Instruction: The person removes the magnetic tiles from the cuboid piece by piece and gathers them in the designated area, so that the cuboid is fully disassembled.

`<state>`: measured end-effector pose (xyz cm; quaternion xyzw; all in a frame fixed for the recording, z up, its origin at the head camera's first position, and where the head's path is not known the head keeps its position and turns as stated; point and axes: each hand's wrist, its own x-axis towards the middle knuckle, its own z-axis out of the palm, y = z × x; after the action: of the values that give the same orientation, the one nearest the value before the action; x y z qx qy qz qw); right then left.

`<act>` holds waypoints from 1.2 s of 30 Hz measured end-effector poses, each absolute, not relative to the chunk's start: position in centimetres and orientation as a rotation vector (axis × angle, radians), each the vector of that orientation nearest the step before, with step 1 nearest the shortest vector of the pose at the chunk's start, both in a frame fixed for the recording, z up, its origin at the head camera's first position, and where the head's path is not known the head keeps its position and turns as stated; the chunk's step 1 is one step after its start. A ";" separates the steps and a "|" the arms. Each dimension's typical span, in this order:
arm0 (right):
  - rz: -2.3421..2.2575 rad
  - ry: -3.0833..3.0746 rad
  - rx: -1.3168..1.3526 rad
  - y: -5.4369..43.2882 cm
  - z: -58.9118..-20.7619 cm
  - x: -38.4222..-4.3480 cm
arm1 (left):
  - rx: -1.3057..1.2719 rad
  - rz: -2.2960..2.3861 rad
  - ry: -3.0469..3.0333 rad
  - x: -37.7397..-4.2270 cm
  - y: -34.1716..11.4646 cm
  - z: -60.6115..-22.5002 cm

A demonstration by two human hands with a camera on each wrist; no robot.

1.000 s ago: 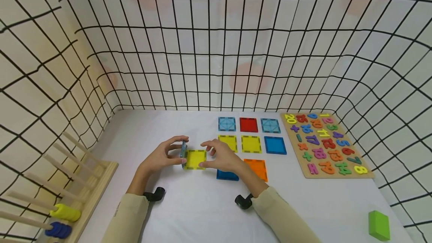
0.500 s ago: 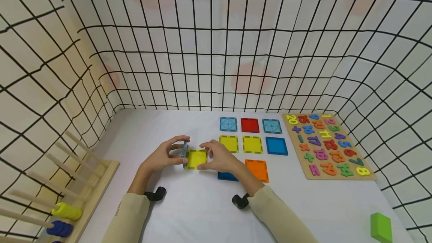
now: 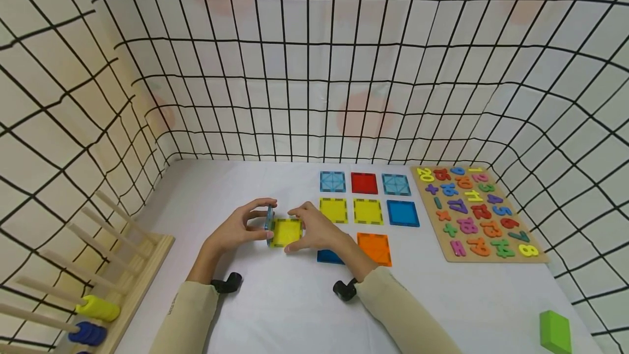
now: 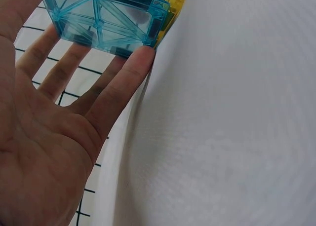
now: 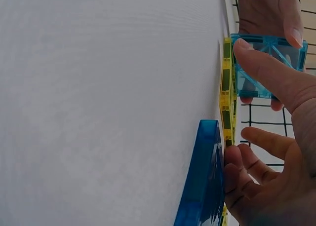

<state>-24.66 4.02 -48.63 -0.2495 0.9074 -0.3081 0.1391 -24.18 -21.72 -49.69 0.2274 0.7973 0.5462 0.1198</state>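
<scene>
My left hand holds a light-blue magnetic tile upright on its edge, thumb at the near side and fingers at the far side. It stands along the left edge of a yellow magnetic tile that lies flat on the table. Around the right part of this yellow tile curls my right hand, with the thumb at its near edge and the index finger at its far edge. A dark-blue tile lies beside the right hand, partly hidden under it in the head view.
Right of the hands, several flat tiles lie in rows, including a red tile and an orange tile. Beyond them lies a wooden number board. A wooden peg rack stands left; a green block sits at front right.
My right hand has shifted slightly left and closer, its thumb moving to the yellow tile's near edge and its index finger to the far edge. The left hand keeps holding the light-blue tile.
</scene>
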 end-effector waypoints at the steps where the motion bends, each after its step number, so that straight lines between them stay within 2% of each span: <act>1: -0.881 2.625 -0.723 3.9 -48.6 -24.7 | 0.669 1.598 2.329 -24.2 -21.7 -49.7; 36: -0.693 2.738 -0.714 2.9 -48.6 -24.4 | 0.745 1.637 2.289 -24.3 -22.0 -50.2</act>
<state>-24.36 2.91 -48.60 -0.2436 0.9337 -0.2364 0.1137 -24.27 -22.01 -50.22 0.2543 0.7812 0.5585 0.1148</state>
